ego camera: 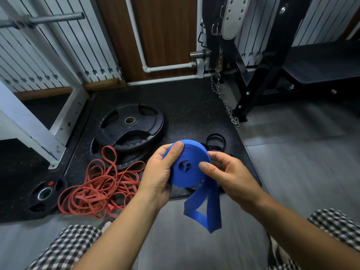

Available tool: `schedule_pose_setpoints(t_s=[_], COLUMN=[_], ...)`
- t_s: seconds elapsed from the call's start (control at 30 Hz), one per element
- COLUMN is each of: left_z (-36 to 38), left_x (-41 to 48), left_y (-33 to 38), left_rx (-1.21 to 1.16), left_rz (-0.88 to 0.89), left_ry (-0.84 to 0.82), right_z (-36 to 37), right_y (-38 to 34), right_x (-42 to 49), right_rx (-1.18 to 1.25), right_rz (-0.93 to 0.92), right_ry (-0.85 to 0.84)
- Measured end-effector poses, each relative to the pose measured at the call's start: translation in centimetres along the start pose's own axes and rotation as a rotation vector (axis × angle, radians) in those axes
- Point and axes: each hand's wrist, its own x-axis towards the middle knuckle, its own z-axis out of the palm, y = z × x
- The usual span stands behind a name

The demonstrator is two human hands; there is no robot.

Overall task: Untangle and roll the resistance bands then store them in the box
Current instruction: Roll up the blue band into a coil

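Head view looks down at two bare hands holding a blue resistance band [190, 168] wound into a flat coil, raised above the floor between the person's knees. Left hand [158, 172] closes round the coil's left edge, thumb pressed over the top rim and fingers tucked behind it. Right hand [228, 176] pinches the coil's right side, thumb on the face near the centre hole, fingers behind. So each grip is shut on the same roll. A loose tail of the blue band hangs below the coil as a loop, free of the floor.

On the black speckled mat [194, 117] to the left lies a red resistance band [101, 184] in a tangled heap, touching the lower of two stacked black weight plates [130, 125]. A smaller plate [45, 193] sits further left at the mat's edge. Just beyond the blue coil is a dark ring-like bundle [216, 141], possibly another band, though it is partly hidden and hard to make out. A chain [224, 98] hangs from the black rack [251, 75] down to the floor. Checked shorts [64, 248] cover both knees at the frame's bottom.
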Motion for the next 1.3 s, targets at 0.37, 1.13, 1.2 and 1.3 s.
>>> schedule_pose_setpoints(t_s=[0.37,1.13,1.2,1.3], left_z=[-0.7,-0.3,-0.3,-0.3], left_x=[-0.4,-0.4,-0.3,-0.1], left_y=[0.4,1.0,1.2,0.8], left_rx=[0.485,0.409,0.440,0.456], left_rz=[0.007,0.126,0.138,0.178], left_ry=[-0.251,-0.251,-0.260,-0.219], right_z=[-2.2,-1.4,-1.6,-1.6], right_y=[-1.1,-0.7,-0.9,-0.9], right_x=[0.4,0.3,0.5,0.6], right_rx=[-0.357,-0.207,-0.217,-0.200], right_rz=[-0.047,0.012,0.004,-0.009], right_ry=[-0.157,-0.088,-0.084,-0.089])
